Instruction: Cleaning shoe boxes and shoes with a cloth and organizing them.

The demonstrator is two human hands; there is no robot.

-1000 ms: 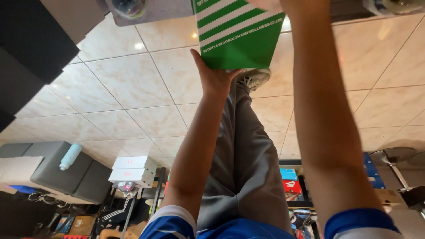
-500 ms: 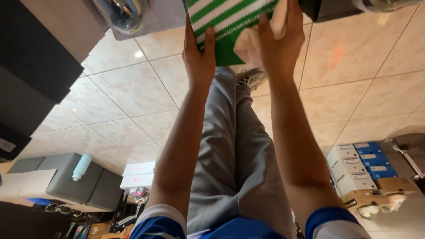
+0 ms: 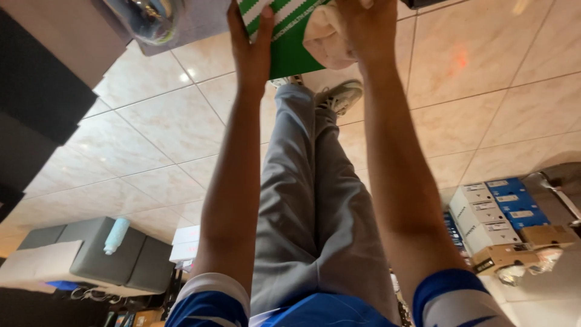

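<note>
**Overhead: both hands on a green striped box**

Seen from the head view, apparently upside down, arms stretched toward the frame's top edge. Left hand [image 3: 251, 51] laid flat along the side of the box [image 3: 284, 42], fingers straight and pressed to its face, thumb hooked on the edge. Right hand [image 3: 366, 33] closed over a cream paper wad [image 3: 327, 39] at the box's other side; fingertips cut off by the frame, so grip on the box itself cannot be told. Box: smooth green card with white diagonal stripes and a line of white print along one edge, held at the top centre, partly out of view.

Beyond the arms: grey trouser legs [image 3: 308, 200] and one grey-and-white sneaker [image 3: 342, 97] on glossy beige floor tiles [image 3: 157, 133] with dark grout lines. Blue sleeves with white bands at the bottom edge.

Surroundings: grey padded bench [image 3: 103, 260] lower left, a pale blue bottle [image 3: 116, 235] lying on it. Stacked shoeboxes [image 3: 496, 206] at right, white and blue, small white labels on their ends; a brown carton [image 3: 548, 235] beside them. Shiny round object [image 3: 145, 18] on a grey surface, top left, blurred.
</note>
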